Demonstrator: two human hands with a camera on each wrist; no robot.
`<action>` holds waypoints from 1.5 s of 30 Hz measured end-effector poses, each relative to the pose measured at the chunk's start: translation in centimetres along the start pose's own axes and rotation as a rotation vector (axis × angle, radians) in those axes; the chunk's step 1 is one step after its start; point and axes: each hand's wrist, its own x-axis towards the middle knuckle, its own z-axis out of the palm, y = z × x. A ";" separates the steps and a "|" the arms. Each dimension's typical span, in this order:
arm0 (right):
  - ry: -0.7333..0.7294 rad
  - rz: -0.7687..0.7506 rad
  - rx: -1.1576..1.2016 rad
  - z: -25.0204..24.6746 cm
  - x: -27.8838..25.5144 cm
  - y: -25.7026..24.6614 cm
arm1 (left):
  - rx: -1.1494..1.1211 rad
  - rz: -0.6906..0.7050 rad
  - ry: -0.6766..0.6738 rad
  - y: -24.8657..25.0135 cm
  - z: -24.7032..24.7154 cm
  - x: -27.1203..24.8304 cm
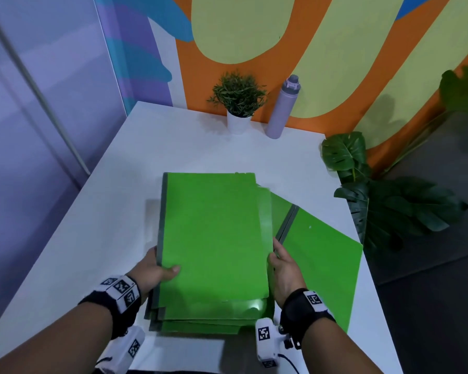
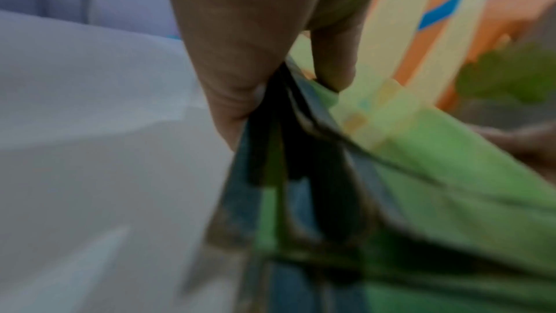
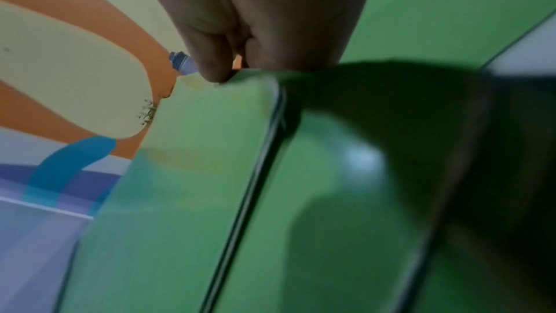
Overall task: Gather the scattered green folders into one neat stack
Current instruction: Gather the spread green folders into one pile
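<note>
Green folders [image 1: 214,238] sit gathered in a loose pile near the front middle of the white table [image 1: 79,225], lower ones fanning out at the near edge; one more green folder [image 1: 324,265] lies angled under the pile's right side. Only the head view takes in the potted plant [image 1: 238,101] and lilac water bottle [image 1: 283,106] at the far edge, and the big leaves [image 1: 376,206] off to the right. The left wrist view alone shows the dark spines pinched together. The left hand [image 1: 152,268] clamps the pile's left edge, thumb on top, fingers [image 2: 240,80] curled round the spines. The right hand [image 1: 281,263] grips the right edge, fingers [image 3: 210,61] curled narrowly onto the top cover
</note>
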 end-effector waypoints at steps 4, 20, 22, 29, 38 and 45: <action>0.000 -0.109 -0.707 -0.5 0.7 0.0 | -0.119 0.031 0.056 0.3 -1.0 -0.9; 0.170 -0.257 -1.294 -0.6 1.2 -1.4 | -0.362 -0.020 0.212 -1.0 -3.2 -1.3; 0.289 -0.479 -1.084 0.2 1.0 -3.6 | -0.342 -0.026 0.208 -0.9 -2.8 -1.0; 0.132 -1.006 -1.038 4.7 -2.1 -7.6 | -0.371 -0.067 0.081 0.0 -0.3 -0.6; -0.807 -0.977 -1.568 5.9 -3.3 3.5 | -0.471 -0.182 0.062 1.0 1.5 -0.1; -0.342 -0.948 -1.358 4.0 -1.0 1.3 | -0.254 0.013 0.172 0.7 1.0 0.3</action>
